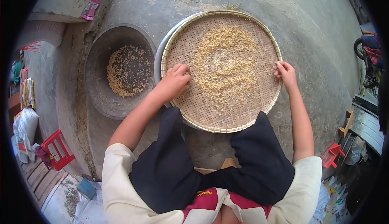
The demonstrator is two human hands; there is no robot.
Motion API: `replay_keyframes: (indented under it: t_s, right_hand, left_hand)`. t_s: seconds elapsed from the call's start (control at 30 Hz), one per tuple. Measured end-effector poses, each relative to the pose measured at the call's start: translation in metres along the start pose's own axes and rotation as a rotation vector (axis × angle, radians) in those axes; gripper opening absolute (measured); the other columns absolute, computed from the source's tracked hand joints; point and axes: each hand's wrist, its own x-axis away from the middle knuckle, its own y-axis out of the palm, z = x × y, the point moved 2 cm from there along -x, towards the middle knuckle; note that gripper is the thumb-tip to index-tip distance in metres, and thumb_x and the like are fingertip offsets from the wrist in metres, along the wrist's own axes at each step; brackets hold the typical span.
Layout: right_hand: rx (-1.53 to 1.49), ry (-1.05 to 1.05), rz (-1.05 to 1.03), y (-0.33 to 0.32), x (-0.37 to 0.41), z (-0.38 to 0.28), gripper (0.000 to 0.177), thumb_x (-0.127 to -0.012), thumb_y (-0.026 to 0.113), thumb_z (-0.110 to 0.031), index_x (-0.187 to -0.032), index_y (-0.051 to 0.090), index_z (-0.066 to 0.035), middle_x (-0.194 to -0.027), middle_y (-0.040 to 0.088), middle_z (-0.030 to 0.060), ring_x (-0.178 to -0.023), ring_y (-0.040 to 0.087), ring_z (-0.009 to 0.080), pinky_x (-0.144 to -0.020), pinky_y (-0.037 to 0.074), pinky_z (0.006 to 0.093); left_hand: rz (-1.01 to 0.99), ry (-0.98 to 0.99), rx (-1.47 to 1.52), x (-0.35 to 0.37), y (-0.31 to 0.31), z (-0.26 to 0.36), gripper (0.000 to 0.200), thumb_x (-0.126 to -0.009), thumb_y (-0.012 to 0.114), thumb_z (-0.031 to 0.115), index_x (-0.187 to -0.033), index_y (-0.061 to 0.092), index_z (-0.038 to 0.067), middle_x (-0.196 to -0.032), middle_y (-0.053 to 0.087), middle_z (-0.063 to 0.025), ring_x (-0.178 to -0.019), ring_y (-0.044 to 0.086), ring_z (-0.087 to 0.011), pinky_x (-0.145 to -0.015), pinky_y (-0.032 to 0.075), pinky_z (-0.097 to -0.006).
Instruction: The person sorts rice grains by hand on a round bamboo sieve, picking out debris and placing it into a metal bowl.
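Note:
A round woven tray (182, 48) with a green-banded rim sits in front of my knees, over a pale metal rim that shows at its left. Golden unhusked grain (239, 70) is spread over its middle, with paler grains among it. My left hand (178, 79) is over the tray's left edge, fingers curled; anything in them is hidden. At the right rim my right hand (283, 71) has its fingertips pinched together, and what they hold is too small to tell. Left of the tray stands a dark basin (97, 82) with more grain (121, 74) inside.
A pink packet (90, 9) lies on a ledge at the upper left. Red plastic stools (56, 150) and white sacks (27, 126) are at the far left. Another red plastic item (332, 155) and a motorbike (368, 58) are at the right.

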Motion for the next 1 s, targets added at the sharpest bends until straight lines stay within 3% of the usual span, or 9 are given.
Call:
replay_keyframes:
  t_s: [0.17, 0.33, 0.4, 0.47, 0.53, 0.63, 0.8, 0.87, 1.0]
  right_hand:
    - [0.012, 0.010, 0.001, -0.002, 0.000, 0.001, 0.022, -0.090, 0.056, -0.021, -0.098, 0.062, -0.001, -0.081, 0.064, 0.0033, -0.058, 0.056, 0.0049, -0.051, 0.043, 0.0167]
    - [0.000, -0.001, -0.001, -0.001, 0.000, 0.000, 0.023, -0.090, 0.056, -0.021, -0.098, 0.062, -0.001, -0.082, 0.065, 0.0035, -0.058, 0.055, 0.0046, -0.051, 0.043, 0.0165]
    - [-0.007, -0.003, 0.001, -0.003, 0.000, 0.001, 0.022, -0.090, 0.056, -0.021, -0.098, 0.062, -0.001, -0.082, 0.065, 0.0035, -0.057, 0.055, 0.0044, -0.051, 0.043, 0.0164]
    - [-0.026, -0.010, -0.003, -0.001, -0.001, 0.002, 0.022, -0.090, 0.056, -0.021, -0.098, 0.062, -0.001, -0.082, 0.065, 0.0035, -0.057, 0.055, 0.0042, -0.050, 0.043, 0.0164]
    - [0.000, 0.001, -0.007, -0.003, -0.001, 0.000, 0.022, -0.090, 0.056, -0.021, -0.097, 0.062, -0.002, -0.080, 0.064, 0.0030, -0.055, 0.054, 0.0042, -0.050, 0.042, 0.0165]
    - [-0.019, -0.003, -0.018, -0.002, 0.001, -0.002, 0.021, -0.090, 0.056, -0.021, -0.097, 0.062, -0.002, -0.079, 0.064, 0.0026, -0.054, 0.053, 0.0042, -0.049, 0.042, 0.0165]
    - [-0.020, -0.001, -0.002, 0.000, -0.001, -0.001, 0.021, -0.090, 0.056, -0.021, -0.097, 0.061, -0.002, -0.077, 0.064, 0.0024, -0.054, 0.054, 0.0043, -0.049, 0.042, 0.0164]
    - [-0.018, 0.003, -0.005, -0.001, -0.001, 0.001, 0.021, -0.090, 0.056, -0.021, -0.097, 0.061, -0.002, -0.077, 0.064, 0.0025, -0.054, 0.054, 0.0043, -0.048, 0.042, 0.0163]
    - [-0.036, 0.000, -0.013, -0.002, -0.002, 0.002, 0.021, -0.089, 0.058, -0.020, -0.098, 0.061, -0.001, -0.078, 0.064, 0.0032, -0.055, 0.055, 0.0048, -0.049, 0.043, 0.0163]
  left_hand:
    - [-0.101, 0.010, -0.057, -0.004, 0.009, 0.003, 0.018, -0.068, 0.069, 0.012, -0.082, 0.060, 0.008, -0.108, 0.049, -0.0054, -0.114, 0.041, -0.0263, -0.094, 0.036, -0.0419]
    - [0.003, -0.071, -0.134, 0.007, -0.001, 0.003, 0.015, -0.071, 0.068, 0.014, -0.081, 0.060, 0.007, -0.097, 0.057, -0.0080, -0.103, 0.051, -0.0275, -0.084, 0.042, -0.0376]
    - [-0.019, -0.759, -0.015, 0.017, -0.040, 0.004, 0.013, -0.075, 0.067, 0.014, -0.083, 0.059, 0.005, -0.088, 0.062, -0.0110, -0.091, 0.058, -0.0295, -0.078, 0.046, -0.0383]
    - [0.365, -0.872, -0.058, 0.045, -0.070, -0.019, 0.013, -0.077, 0.066, 0.013, -0.085, 0.060, 0.004, -0.082, 0.064, -0.0122, -0.084, 0.060, -0.0309, -0.074, 0.047, -0.0408]
    - [0.386, -0.899, -0.368, 0.065, -0.096, -0.035, 0.016, -0.076, 0.067, 0.013, -0.089, 0.062, 0.005, -0.092, 0.063, -0.0125, -0.094, 0.058, -0.0297, -0.080, 0.046, -0.0391]
    - [0.571, -0.692, -0.434, 0.067, -0.093, -0.041, 0.020, -0.076, 0.068, 0.013, -0.093, 0.064, 0.006, -0.105, 0.059, -0.0129, -0.103, 0.053, -0.0301, -0.086, 0.043, -0.0388]
    - [0.357, -0.174, -0.099, 0.011, -0.046, -0.004, 0.024, -0.067, 0.072, 0.011, -0.089, 0.064, 0.006, -0.103, 0.057, -0.0101, -0.102, 0.052, -0.0285, -0.086, 0.043, -0.0383]
    - [0.191, -0.078, -0.071, -0.004, -0.015, -0.002, 0.026, -0.066, 0.073, 0.015, -0.088, 0.061, 0.006, -0.097, 0.057, -0.0069, -0.098, 0.052, -0.0255, -0.081, 0.044, -0.0370]
    - [0.161, -0.148, -0.015, -0.017, 0.003, -0.004, 0.019, -0.070, 0.070, 0.014, -0.084, 0.059, 0.008, -0.090, 0.055, -0.0060, -0.094, 0.052, -0.0250, -0.078, 0.044, -0.0367]
